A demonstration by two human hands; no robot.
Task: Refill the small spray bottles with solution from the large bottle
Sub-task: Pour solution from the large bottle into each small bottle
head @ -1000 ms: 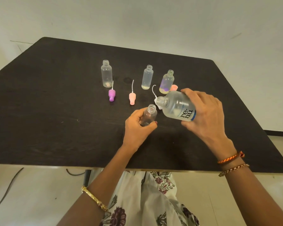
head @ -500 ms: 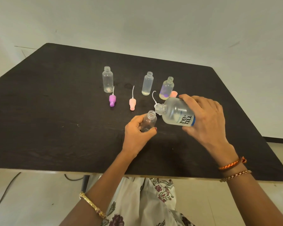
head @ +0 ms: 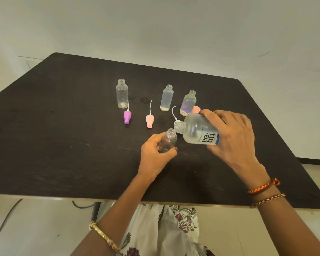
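My right hand (head: pixel 233 137) grips the large clear bottle (head: pixel 198 131), labelled "re-nu", tipped to the left with its open mouth right above the neck of a small clear bottle (head: pixel 168 140). My left hand (head: pixel 153 154) holds that small bottle, tilted, on the dark table (head: pixel 63 135). Three more small open bottles stand behind: one at the left (head: pixel 122 93), one in the middle (head: pixel 167 97), and one with a purple print (head: pixel 188 103). Liquid flow cannot be made out.
A purple spray cap (head: pixel 127 116) and a pink spray cap (head: pixel 149 121) lie on the table with their tubes pointing away. A white tube (head: pixel 174 113) curls behind the large bottle's neck. A pink cap (head: pixel 196 109) sits by the printed bottle. The table's near edge is close to my lap.
The large bottle's mouth has come closer to the small bottle's neck and now sits just over it. The view has tilted slightly upward.
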